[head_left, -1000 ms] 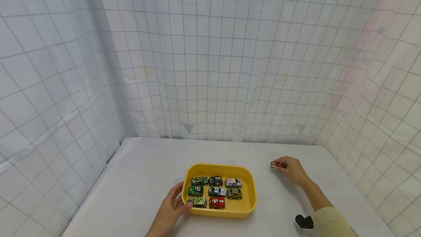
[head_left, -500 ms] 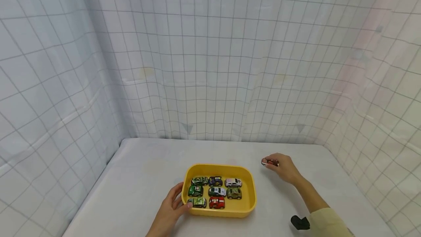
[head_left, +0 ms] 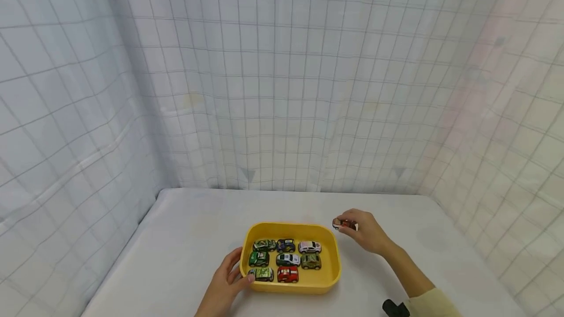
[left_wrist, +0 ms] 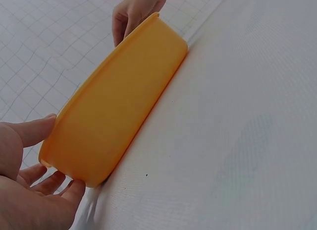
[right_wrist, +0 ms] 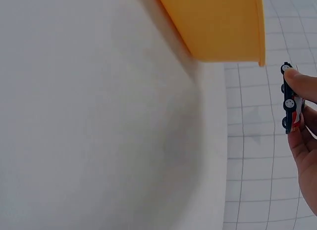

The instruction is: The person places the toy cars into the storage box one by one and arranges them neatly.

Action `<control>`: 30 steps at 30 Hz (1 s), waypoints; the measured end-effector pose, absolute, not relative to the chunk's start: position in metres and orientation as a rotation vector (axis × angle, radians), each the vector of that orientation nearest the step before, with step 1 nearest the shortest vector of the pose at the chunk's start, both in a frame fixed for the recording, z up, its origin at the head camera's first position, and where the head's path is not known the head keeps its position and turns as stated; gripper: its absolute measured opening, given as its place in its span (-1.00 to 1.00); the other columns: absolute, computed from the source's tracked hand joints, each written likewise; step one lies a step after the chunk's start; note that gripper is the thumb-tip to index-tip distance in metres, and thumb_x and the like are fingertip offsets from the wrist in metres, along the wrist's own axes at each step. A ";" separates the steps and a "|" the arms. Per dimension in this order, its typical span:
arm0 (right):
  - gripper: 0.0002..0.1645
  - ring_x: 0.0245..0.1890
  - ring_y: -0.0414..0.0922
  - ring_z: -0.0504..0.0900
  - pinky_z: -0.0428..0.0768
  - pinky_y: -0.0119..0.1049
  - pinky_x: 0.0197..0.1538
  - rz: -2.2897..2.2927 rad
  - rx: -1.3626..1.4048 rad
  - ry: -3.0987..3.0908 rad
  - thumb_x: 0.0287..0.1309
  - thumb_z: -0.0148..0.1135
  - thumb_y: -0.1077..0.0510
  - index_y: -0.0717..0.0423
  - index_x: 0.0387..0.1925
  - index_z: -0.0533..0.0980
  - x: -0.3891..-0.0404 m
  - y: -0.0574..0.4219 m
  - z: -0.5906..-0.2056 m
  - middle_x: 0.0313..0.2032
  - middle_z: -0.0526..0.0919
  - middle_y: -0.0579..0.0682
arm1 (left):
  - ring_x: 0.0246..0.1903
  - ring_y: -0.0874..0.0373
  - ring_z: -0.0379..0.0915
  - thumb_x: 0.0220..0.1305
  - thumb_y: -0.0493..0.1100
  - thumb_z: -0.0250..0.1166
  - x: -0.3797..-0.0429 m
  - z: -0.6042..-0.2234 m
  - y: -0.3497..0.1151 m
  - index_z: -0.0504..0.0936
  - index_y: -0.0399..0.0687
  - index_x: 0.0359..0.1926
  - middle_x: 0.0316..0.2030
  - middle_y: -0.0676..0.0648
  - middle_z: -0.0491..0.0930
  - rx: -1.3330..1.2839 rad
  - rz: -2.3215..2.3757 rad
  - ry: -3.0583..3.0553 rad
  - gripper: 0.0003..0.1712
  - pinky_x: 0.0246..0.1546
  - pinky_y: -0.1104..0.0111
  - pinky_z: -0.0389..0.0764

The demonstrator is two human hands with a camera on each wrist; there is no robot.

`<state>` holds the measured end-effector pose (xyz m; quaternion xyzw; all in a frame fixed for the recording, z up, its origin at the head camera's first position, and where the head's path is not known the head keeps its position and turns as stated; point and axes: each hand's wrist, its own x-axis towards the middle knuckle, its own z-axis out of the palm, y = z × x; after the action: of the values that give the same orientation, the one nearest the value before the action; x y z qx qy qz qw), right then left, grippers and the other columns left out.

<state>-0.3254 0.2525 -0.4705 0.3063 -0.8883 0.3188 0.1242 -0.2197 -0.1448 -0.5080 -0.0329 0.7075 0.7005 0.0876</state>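
A yellow plastic tray [head_left: 308, 288] stands on the white table with several small toy cars inside, among them a red car [head_left: 288, 274] and a white-and-green car [head_left: 288, 260]. My left hand [head_left: 223, 283] holds its near left corner, thumb at the rim and fingers against the outer wall; the left wrist view shows the fingers low on that wall [left_wrist: 106, 108]. Just beyond the tray's far right corner, my right hand [head_left: 367, 231] pinches a red-and-white toy car [head_left: 342, 224] above the table. In the right wrist view this car [right_wrist: 290, 103] shows its black underside and wheels.
The white-covered table [head_left: 189, 238] ends at a grid-patterned curtain [head_left: 273, 111] at the back, with more of it on both sides. A black object [head_left: 395, 308] is by the right sleeve [head_left: 432, 304] near the front.
My right hand has carried the toy car leftward, from the right part of the table to the tray's far right corner. The left hand keeps its hold on the tray.
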 end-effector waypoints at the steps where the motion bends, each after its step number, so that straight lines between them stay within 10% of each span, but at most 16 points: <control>1: -0.75 -0.31 -0.26 0.55 0.67 -0.37 -0.26 0.931 0.912 -2.589 0.27 0.44 0.24 0.07 -0.02 0.73 -0.323 0.249 -0.471 -0.15 0.71 -0.15 | 0.45 -0.42 0.08 0.28 -0.10 0.52 -0.219 -0.509 -0.146 0.05 -0.26 0.59 0.54 -0.45 0.03 -0.106 2.076 2.117 0.08 0.24 0.04 0.56; 30: -0.71 -0.12 -0.31 0.62 0.67 -0.34 -0.06 0.897 1.303 -2.712 0.37 0.38 0.06 0.11 0.01 0.74 -0.287 0.184 -0.472 -0.10 0.71 -0.19 | 0.45 -0.43 0.10 0.27 -0.15 0.51 -0.223 -0.509 -0.144 0.04 -0.24 0.60 0.54 -0.44 0.02 -0.127 2.087 2.093 0.08 0.21 0.04 0.59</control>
<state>-0.2872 0.1841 -0.4722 0.4150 -0.8638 0.2857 0.0011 -0.2231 -0.1445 -0.5093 -0.0428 0.7045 0.7025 0.0915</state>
